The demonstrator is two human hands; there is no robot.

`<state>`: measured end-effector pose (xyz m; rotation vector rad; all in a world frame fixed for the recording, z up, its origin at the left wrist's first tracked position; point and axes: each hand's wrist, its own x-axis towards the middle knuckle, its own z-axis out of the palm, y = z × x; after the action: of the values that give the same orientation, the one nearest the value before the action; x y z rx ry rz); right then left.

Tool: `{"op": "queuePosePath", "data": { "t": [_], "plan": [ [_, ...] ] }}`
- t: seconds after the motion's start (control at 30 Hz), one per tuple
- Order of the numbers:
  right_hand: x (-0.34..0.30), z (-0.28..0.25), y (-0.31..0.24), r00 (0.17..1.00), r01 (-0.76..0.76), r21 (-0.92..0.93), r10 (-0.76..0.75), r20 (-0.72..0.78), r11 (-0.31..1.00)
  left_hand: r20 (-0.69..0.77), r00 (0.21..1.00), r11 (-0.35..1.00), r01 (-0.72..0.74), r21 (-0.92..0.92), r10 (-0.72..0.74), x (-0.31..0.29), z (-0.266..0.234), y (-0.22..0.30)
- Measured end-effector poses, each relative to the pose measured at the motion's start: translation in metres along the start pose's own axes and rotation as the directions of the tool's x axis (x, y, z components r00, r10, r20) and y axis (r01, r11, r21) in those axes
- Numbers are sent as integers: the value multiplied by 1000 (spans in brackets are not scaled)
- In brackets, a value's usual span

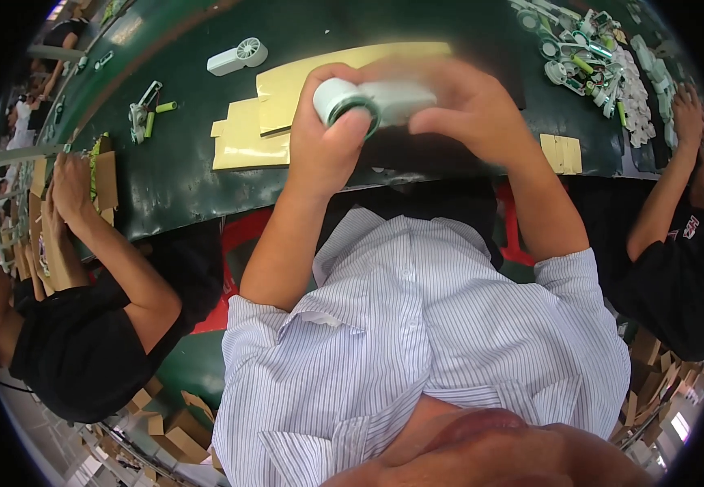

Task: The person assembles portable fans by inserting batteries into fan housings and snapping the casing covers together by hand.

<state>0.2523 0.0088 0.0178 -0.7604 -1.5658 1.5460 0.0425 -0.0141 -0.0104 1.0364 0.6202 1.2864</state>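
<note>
We hold a white gadget [334, 96] up over the green table [177, 183]. Our left hand [323, 154] is curled around its round end, with the thumb on the dark green ring. Our right hand [482, 109] is bent, half open, by the long end, but its fingers are blurry, so we cannot tell if they grip it. The gadget is between our two hands, above the yellow sheets [246, 150].

Just past the sheets, we see a white fan [226, 62] lying on the table. To the left of the sheets are some loose parts [139, 122] with green sticks. Far to the right, we see a big messy pile of parts [583, 61]. A small yellow block [561, 154] sits near the table's edge. Other people work on both sides of us.
</note>
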Motion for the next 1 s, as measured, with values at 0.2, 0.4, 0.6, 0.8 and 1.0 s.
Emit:
{"op": "queuePosePath", "data": {
  "t": [0.2,0.4,0.6,0.8,1.0],
  "plan": [
    [-11,-6,-11,989,140,-176,-147,-30,974,165,975,888,-205,413,148,3,-9,15],
    [-15,-15,-20,938,324,-652,-322,127,686,173,984,859,-117,499,33,1,2,32],
    [-19,-14,-12,917,355,-688,-379,124,633,180,983,836,-125,535,31,2,3,31],
    [-18,-20,-11,975,208,-641,-209,75,739,154,986,795,-39,605,-68,13,-2,25],
    [-4,-17,-28,927,-30,-540,225,299,841,276,961,822,-152,548,-7,35,4,31]
  ]
}}
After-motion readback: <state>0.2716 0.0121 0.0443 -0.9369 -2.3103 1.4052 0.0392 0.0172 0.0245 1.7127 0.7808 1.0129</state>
